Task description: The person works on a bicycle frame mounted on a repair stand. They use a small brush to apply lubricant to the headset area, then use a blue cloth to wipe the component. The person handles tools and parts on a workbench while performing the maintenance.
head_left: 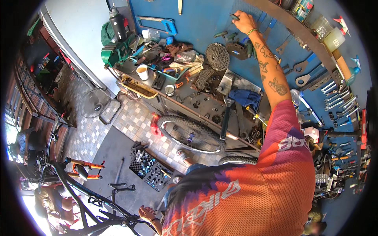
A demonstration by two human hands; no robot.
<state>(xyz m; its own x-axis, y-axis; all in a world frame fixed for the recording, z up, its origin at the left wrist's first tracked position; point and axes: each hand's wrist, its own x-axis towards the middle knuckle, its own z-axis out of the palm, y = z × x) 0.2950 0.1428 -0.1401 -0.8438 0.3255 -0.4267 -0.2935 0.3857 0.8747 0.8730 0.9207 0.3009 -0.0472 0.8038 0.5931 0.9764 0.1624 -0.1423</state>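
Note:
My right hand (244, 23) is raised at the blue tool wall (216, 19), closed on a small dark-handled tool (235, 17), its exact kind unclear. Hanging tools and a chain-covered cassette cluster (217, 57) are below it, over the cluttered workbench (189, 94). My left hand (146, 213) is low at bottom centre, with loosely curled, parted fingers and nothing visible in them, beside a black bicycle frame (80, 208). An open black case (149, 171) of small tools and parts lies on the dark mat above that hand.
A bicycle wheel (191, 137) stands tilted against the bench, near a red object (156, 129). A fan (95, 103) stands on the tiled floor by the door. Other people (23, 143) are at the left edge. Wrenches (334, 98) and other tools crowd the right wall.

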